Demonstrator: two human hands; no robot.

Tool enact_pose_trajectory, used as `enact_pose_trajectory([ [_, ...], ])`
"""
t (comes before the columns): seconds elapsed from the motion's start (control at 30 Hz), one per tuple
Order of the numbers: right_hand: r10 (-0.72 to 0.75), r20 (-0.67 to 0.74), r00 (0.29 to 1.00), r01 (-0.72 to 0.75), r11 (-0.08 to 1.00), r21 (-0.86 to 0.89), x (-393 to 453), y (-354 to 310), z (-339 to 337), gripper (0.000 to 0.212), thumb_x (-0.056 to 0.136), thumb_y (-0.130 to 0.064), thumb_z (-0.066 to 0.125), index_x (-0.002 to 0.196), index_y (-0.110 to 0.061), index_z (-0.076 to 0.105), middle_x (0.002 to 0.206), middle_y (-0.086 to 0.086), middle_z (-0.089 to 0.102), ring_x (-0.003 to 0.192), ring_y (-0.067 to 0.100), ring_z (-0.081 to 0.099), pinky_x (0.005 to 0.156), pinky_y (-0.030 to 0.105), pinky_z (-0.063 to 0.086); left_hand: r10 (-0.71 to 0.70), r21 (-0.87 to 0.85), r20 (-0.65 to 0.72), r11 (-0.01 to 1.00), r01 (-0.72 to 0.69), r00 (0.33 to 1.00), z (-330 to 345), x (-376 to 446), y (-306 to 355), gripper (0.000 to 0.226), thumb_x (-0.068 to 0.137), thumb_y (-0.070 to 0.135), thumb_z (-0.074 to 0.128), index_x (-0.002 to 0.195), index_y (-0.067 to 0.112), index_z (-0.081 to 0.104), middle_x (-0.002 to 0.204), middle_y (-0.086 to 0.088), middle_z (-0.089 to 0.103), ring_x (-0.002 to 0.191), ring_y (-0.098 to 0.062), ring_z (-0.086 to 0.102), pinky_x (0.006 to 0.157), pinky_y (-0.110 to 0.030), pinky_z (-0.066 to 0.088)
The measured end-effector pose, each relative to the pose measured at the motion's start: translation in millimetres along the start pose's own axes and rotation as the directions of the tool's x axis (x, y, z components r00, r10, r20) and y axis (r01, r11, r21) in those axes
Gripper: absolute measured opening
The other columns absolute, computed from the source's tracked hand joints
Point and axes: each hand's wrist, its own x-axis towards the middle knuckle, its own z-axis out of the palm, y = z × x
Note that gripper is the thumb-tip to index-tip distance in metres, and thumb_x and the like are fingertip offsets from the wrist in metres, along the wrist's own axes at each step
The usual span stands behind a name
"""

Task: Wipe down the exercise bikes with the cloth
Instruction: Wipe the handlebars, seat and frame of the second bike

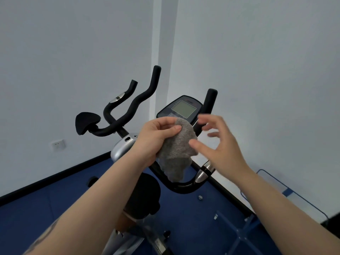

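Observation:
My left hand (156, 138) grips a grey fluffy cloth (177, 153) at its top, thumb over the fabric; the cloth hangs down in front of the exercise bike's handlebar (184, 189). My right hand (219, 144) hovers just right of the cloth with fingers spread and slightly blurred, thumb tip close to the cloth's edge, holding nothing. Behind the hands is the bike's console (182, 108) with a grey screen. A black grip (209, 103) rises to the right of the console. The black seat (143, 196) shows below my left forearm.
A second bike's curved black handlebars (139, 96) and arm pad (86, 122) stand at the left. White walls meet in a corner behind. Blue floor (55, 208) lies below. A clear blue-edged rack (287, 192) sits at the right. A wall socket (58, 145) is low left.

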Motion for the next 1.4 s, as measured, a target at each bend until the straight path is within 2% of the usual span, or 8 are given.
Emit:
enact_pose_trajectory([
  [0.1,0.171,0.110,0.979,-0.179,0.981,0.070,3.7,6.0,-10.2,0.026,0.088,-0.039,0.066,0.111,-0.029,0.062,0.112,-0.019,0.065,0.107,-0.003,0.058,0.096,0.023,0.041,0.009,0.025,0.111,1.000,-0.012,0.994,3.2,-2.2,5.7,0.017,0.081,0.009,0.069,0.097,0.011,0.075,0.094,-0.011,0.075,0.085,-0.020,0.071,0.075,-0.029,0.058],
  [0.27,0.265,0.023,0.964,-0.265,0.952,0.150,-9.7,14.7,-10.6,0.014,0.096,-0.033,0.056,0.084,-0.026,0.057,0.067,-0.016,0.060,0.062,-0.001,0.053,0.060,0.013,0.042,-0.023,0.001,0.049,1.000,0.023,0.999,10.8,-3.7,-7.5,0.015,0.080,0.008,0.072,0.094,0.014,0.076,0.093,-0.009,0.075,0.084,-0.018,0.071,0.074,-0.027,0.056],
  [0.57,0.213,-0.419,0.883,-0.386,0.836,-0.390,-44.9,64.1,-9.5,0.009,0.088,-0.032,0.068,0.082,-0.026,0.066,0.091,-0.008,0.051,0.090,0.010,0.046,0.072,0.023,0.035,0.017,0.385,-0.130,0.922,0.035,0.991,45.5,-13.4,-81.9,0.012,0.084,0.007,0.075,0.093,0.015,0.074,0.089,-0.002,0.075,0.084,-0.012,0.070,0.078,-0.026,0.056],
  [0.7,0.257,-0.638,0.726,-0.444,0.884,-0.150,-32.6,63.2,-2.6,0.009,0.091,-0.032,0.065,0.091,-0.028,0.056,0.082,-0.013,0.048,0.072,0.000,0.051,0.060,0.020,0.036,0.039,0.326,-0.160,0.945,0.015,0.986,70.2,1.4,-81.5,0.018,0.084,0.005,0.074,0.083,0.021,0.068,0.082,-0.002,0.070,0.077,-0.014,0.067,0.066,-0.031,0.055],
  [0.83,0.483,-0.653,0.584,-0.496,0.849,0.184,-50.8,61.7,38.5,0.032,0.093,-0.037,0.059,0.113,-0.018,0.041,0.113,0.000,0.055,0.100,0.018,0.057,0.081,0.032,0.047,0.156,0.519,-0.225,0.854,-0.017,0.962,72.6,-6.2,-96.7,0.015,0.085,0.011,0.072,0.083,0.025,0.066,0.077,0.010,0.069,0.071,0.003,0.063,0.067,-0.017,0.051],
  [0.97,0.575,-0.471,0.669,-0.524,0.814,0.249,-52.3,65.2,63.8,0.066,0.096,-0.041,0.053,0.147,-0.014,0.021,0.142,0.004,0.040,0.120,0.018,0.050,0.086,0.026,0.045,0.201,0.605,-0.223,0.795,-0.026,0.954,70.1,-18.9,-105.7,0.009,0.093,0.019,0.065,0.095,0.027,0.065,0.086,0.014,0.068,0.083,0.007,0.061,0.070,-0.011,0.047],
  [1.13,0.514,-0.473,0.715,-0.448,0.857,0.253,-12.2,83.3,26.9,0.048,0.098,-0.040,0.050,0.136,-0.016,0.034,0.126,0.002,0.056,0.089,0.002,0.057,0.061,0.007,0.041,0.230,0.665,-0.243,0.747,-0.011,0.942,61.3,-25.8,-100.2,0.015,0.097,0.018,0.059,0.108,0.028,0.062,0.101,0.019,0.064,0.096,0.004,0.057,0.080,-0.016,0.043],
  [1.4,0.528,-0.454,0.718,-0.395,0.846,0.358,-23.1,92.9,38.1,0.042,0.098,-0.037,0.053,0.131,-0.016,0.038,0.121,0.003,0.055,0.095,-0.001,0.060,0.073,0.014,0.050,0.425,0.855,-0.264,0.519,0.006,0.866,33.5,-44.7,-84.8,0.017,0.092,0.013,0.062,0.097,0.028,0.066,0.095,0.021,0.061,0.076,-0.006,0.050,0.077,-0.032,0.046],
])
